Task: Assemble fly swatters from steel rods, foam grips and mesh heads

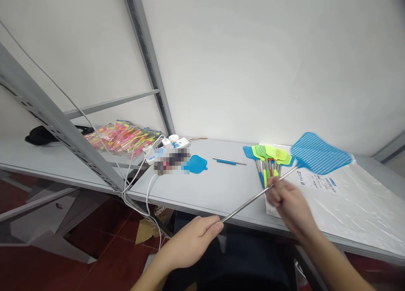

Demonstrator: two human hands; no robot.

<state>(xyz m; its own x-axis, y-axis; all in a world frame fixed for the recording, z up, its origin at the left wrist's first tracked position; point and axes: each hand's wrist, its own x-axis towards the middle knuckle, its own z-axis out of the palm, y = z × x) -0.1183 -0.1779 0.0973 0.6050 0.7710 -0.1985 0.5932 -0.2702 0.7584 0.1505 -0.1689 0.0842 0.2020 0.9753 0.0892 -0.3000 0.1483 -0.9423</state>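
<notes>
Stretched across both hands is a fly swatter (321,153) with a blue mesh head and a long, thin metal shaft. My left hand (198,239) is closed round the lower end, hiding whatever handle is there. Farther up, my right hand (287,198) is closed on the shaft, somewhat blurred. Just behind it lies a bunch of fly swatters (268,158) with blue, green and yellow heads and short handles. On the table's middle are a loose blue swatter head (198,164), a thin metal rod (232,160) and a blue handle (226,162).
White plastic packaging (351,202) with labels covers the table's right side. Power strips (167,149) with white cables (148,194) stand left, beside a pixelated patch. Past the metal shelf post (147,50) lie bagged colourful items (123,137) and a black object (42,135).
</notes>
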